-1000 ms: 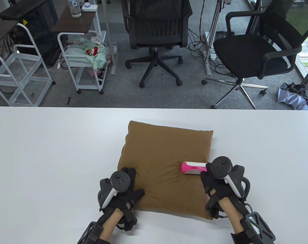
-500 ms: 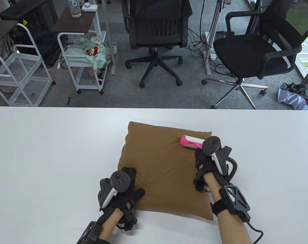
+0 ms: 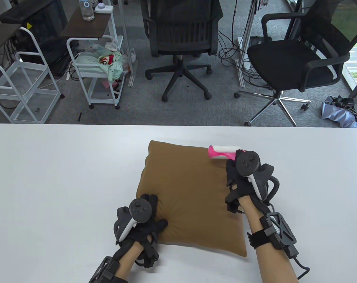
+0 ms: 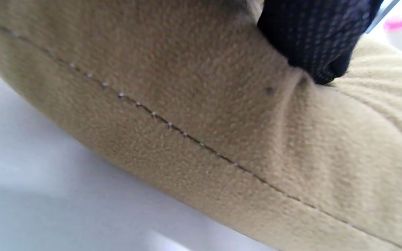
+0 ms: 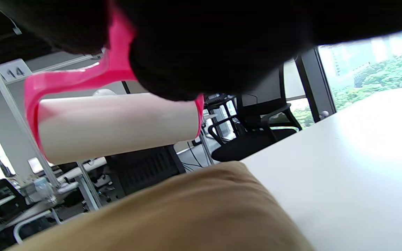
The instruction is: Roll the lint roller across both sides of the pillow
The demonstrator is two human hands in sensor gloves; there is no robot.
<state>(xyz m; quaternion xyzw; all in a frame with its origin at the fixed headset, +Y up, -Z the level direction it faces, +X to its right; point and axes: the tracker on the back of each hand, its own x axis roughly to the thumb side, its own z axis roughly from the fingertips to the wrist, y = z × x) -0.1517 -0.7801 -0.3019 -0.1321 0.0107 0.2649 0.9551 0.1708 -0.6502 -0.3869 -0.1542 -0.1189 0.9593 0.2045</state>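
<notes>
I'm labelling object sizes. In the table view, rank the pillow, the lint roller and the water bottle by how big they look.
1. pillow
2. lint roller
3. water bottle

The bottle is partly cropped, stands far from the camera and looks about as big as the roller, so the last two are unsure.

The table view looks down from above the near edge of the bench (image 3: 63, 177), facing outward. Both wrist views sit low and close to the pillow (image 3: 190, 194): the left at its seam, the right above its far corner, facing outward.

left hand (image 3: 143, 219) flat; right hand (image 3: 243, 177) apparently fisted, raised.
</notes>
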